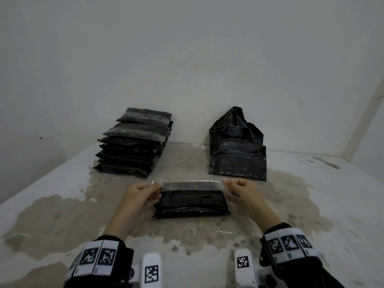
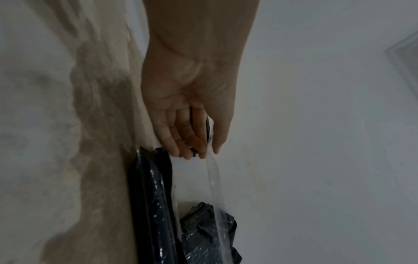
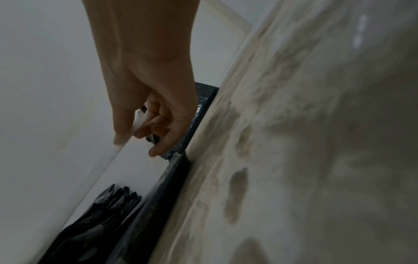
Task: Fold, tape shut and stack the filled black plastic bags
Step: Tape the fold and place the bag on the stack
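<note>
Both hands are up over the bench point(image 1: 52, 183), a strip of clear tape point(image 1: 192, 185) stretched taut between them. The left hand point(image 1: 141, 194) pinches the tape's left end between thumb and fingers; the left wrist view shows the thumb on one face and the fingertips point(image 2: 201, 144) on the other, the tape running away from them. The right hand point(image 1: 241, 192) pinches the right end the same way, thumb against curled fingers in the right wrist view. The tape hangs just above the far edge of a folded bag point(image 1: 191, 203), which lies flat on the bench between the hands, dead centre, long side left to right. Whether the tape touches the bag yet, I cannot tell.

Out at 11 o'clock from the bag stands a stack point(image 1: 135, 142) of taped bags, clear tape shining on the top ones. At 1 o'clock sits a heap point(image 1: 236, 148) of loose black bags, mouths crumpled and upright against the wall point(image 1: 187, 59). The bench top is stained brown around the bag. Marker-tagged wristbands point(image 1: 97, 257) sit on both forearms.
</note>
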